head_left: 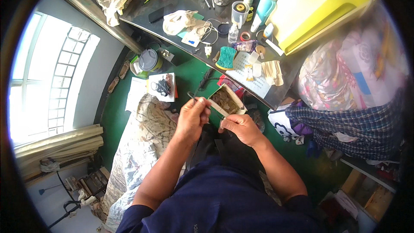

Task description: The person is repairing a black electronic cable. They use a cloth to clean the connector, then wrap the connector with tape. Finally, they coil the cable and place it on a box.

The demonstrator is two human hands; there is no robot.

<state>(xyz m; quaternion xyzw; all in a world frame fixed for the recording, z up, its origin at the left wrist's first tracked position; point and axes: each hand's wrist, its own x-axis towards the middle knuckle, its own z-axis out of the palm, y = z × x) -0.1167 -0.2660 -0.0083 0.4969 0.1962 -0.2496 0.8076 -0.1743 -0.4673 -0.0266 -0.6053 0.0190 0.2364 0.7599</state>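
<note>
Both of my hands are raised in front of my body, a short gap apart. My left hand (193,115) is closed in a pinch on a thin dark cord (192,95), which curves out above the fingers. My right hand (242,128) is also closed, thumb against fingers. A small dark bit shows at its fingertips; whether it belongs to the same cord I cannot tell. Just beyond the hands is an open cardboard box (242,108) with brownish contents that are hard to make out. Past the left hand lies a dark bundle (205,79), perhaps coiled cord.
Ahead stands a dark table (181,39) crowded with bottles, a green scouring pad (226,58), paper and a white cable. Patterned bedding (148,121) lies at left, near a black cable coil (163,87) on white paper. Bundled fabrics (345,121) fill the right side.
</note>
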